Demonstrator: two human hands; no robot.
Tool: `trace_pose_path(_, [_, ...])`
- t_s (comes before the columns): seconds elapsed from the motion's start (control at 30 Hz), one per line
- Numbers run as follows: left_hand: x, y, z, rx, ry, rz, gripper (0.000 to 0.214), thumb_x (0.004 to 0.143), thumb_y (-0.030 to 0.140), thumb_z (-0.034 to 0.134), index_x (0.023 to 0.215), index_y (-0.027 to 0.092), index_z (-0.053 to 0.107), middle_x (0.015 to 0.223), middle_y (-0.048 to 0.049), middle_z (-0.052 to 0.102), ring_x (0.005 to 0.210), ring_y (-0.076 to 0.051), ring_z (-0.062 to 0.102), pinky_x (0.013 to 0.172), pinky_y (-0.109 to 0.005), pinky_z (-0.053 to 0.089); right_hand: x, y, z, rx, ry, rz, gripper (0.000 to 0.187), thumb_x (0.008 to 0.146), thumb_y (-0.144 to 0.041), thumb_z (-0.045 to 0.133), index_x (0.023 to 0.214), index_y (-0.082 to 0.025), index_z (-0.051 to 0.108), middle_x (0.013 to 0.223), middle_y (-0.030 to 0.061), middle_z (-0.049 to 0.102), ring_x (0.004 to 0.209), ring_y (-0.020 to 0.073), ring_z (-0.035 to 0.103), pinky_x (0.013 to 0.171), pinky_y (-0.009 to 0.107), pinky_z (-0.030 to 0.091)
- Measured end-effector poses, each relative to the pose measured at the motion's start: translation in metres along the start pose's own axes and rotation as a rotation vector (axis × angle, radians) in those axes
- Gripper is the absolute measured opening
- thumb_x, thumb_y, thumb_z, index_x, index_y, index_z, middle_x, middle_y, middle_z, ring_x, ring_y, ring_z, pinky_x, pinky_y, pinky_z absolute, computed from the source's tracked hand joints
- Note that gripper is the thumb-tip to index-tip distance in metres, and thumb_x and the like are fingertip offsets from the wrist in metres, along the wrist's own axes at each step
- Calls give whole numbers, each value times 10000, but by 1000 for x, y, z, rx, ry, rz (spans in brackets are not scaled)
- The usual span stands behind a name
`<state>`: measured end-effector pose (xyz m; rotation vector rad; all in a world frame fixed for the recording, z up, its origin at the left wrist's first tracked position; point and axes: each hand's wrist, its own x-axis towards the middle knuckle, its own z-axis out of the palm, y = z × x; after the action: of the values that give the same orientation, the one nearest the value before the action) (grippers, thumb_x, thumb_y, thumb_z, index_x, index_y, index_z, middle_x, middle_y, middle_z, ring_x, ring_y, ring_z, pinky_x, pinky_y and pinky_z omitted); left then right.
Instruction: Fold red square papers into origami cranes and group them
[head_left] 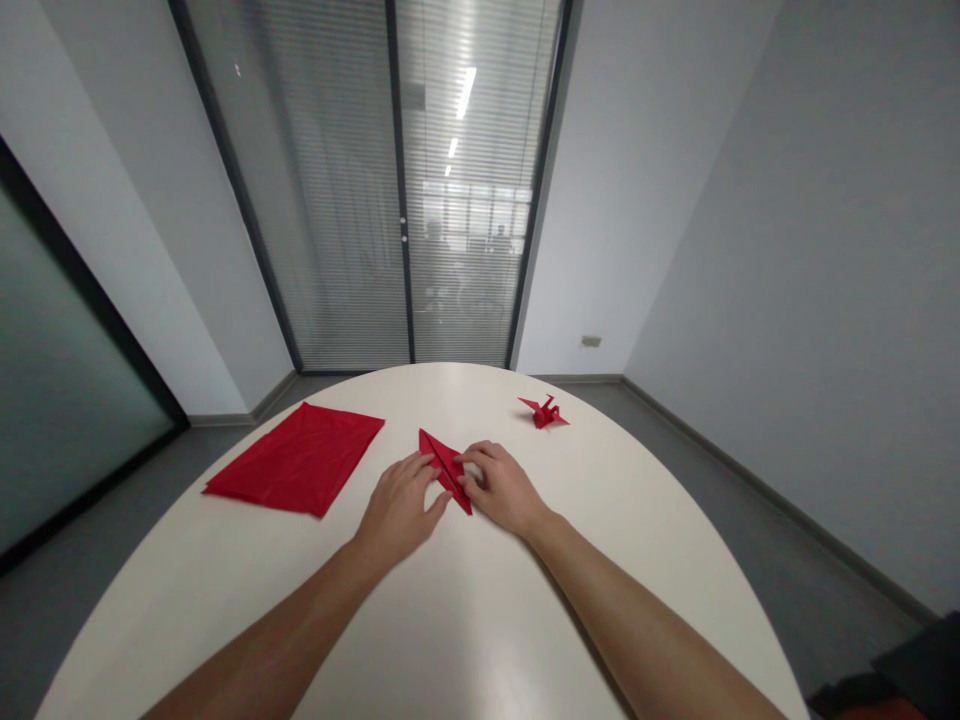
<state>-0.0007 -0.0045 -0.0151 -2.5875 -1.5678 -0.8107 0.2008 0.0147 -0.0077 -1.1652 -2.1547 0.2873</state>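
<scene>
A small sheet of red origami paper [442, 462], folded into a narrow diamond with a crease or slit along its length, lies on the white table between my hands. My left hand [397, 508] rests at its left side, fingers stretched onto the paper and thumb spread apart near the lower edge. On the right side, my right hand [504, 487] has its fingers curled, with index finger and thumb gripping the paper's edge. The undersides of the fingertips are hidden.
A larger stack of red paper sheets [296, 460] lies to the left on the round white table [465, 620]. A finished red paper crane [545, 412] stands at the far right. Beyond the table are a glass partition with blinds [337, 200] and grey walls.
</scene>
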Motion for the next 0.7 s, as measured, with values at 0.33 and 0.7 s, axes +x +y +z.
trace_pose_path(0.33, [0,1,-3,-10,21,32,271,941,300,558,1138,184,704,1169,-121,681,1127,-285,601,996,-473,496,0,3,3,-30,8,16,256,851,-221,703,1105,-215,731,1075,83,706,1073,247,593,974,394,467])
trace_pose_path(0.7, [0,1,0,-45,-4,61,308,939,299,555,1201,201,686,1277,-106,683,1203,-301,581,1051,-501,463,0,6,3,67,-11,-30,445,852,-67,504,1247,-197,664,1172,83,714,1103,229,628,1006,380,467])
